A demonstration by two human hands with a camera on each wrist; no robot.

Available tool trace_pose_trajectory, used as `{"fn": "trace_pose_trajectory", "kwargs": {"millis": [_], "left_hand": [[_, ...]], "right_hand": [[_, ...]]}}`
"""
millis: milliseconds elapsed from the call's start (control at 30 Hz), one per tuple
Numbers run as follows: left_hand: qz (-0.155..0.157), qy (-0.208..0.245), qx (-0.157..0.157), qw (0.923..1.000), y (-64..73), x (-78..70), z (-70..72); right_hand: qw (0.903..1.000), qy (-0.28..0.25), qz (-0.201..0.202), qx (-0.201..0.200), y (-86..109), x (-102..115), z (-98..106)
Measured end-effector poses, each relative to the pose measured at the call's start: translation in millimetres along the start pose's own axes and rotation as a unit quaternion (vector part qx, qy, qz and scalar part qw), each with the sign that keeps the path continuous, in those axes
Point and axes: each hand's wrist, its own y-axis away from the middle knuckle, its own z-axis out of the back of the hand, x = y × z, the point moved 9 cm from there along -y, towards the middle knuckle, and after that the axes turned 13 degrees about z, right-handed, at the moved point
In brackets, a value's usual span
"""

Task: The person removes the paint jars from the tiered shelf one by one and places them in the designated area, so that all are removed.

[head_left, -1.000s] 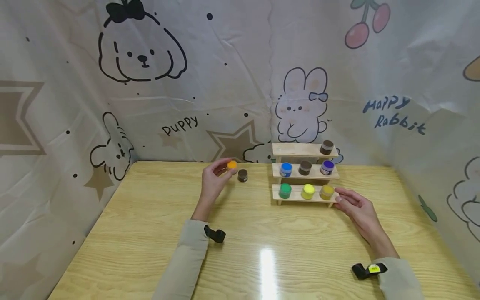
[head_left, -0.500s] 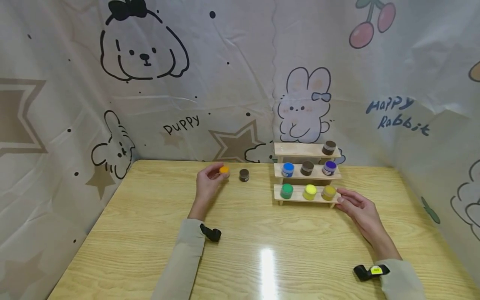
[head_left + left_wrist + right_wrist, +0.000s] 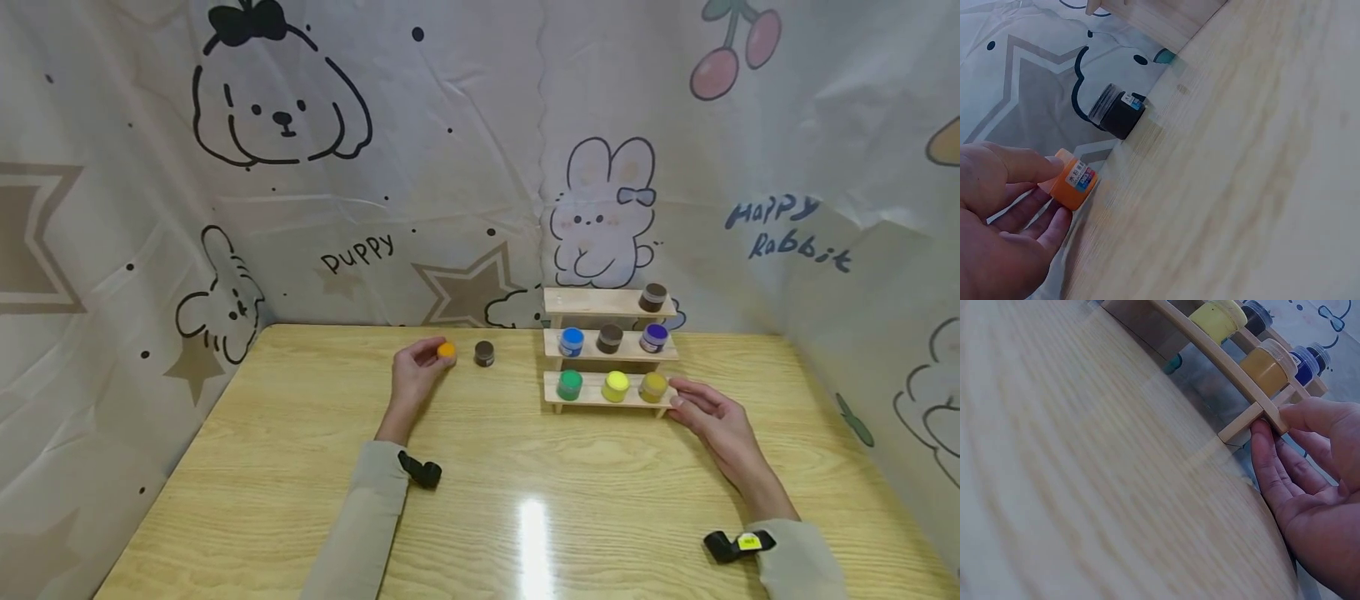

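My left hand (image 3: 415,375) pinches an orange paint jar (image 3: 1072,181) by its lid end, thumb on one side and fingers on the other. In the left wrist view the jar's base is at the tabletop; whether it bears its full weight there I cannot tell. Just right of it stands a dark paint jar (image 3: 484,353), apart from the hand. My right hand (image 3: 716,421) grips the right end of the bottom step of a three-step wooden display rack (image 3: 558,300). In the right wrist view, the thumb lies on top of the step's corner (image 3: 1277,422), fingers beneath.
Green (image 3: 569,385), yellow (image 3: 616,386) and ochre (image 3: 653,387) jars fill the bottom step. Blue (image 3: 572,342), dark brown (image 3: 610,337) and purple (image 3: 654,338) jars occupy the middle one. Another dark brown jar (image 3: 652,297) sits at the top right. Printed cloth hangs behind the table (image 3: 480,483).
My left hand has carried the orange jar left, away from the dark jar, and lowered it to the tabletop. The right hand stays on the rack's corner.
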Motion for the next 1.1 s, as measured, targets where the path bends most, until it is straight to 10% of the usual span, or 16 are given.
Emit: {"fn": "trace_pose_trajectory", "kwargs": {"millis": [667, 1100], "left_hand": [[0.011, 0.029, 0.011, 0.9995, -2.2, 2.5, 0.2], [-0.042, -0.026, -0.017, 0.9986, 14.3, -30.1, 1.1]], "right_hand": [[0.9999, -0.01, 0.001, 0.002, 0.5, -3, -2], [1.0, -0.007, 0.003, 0.003, 0.7, 1, 0]]}}
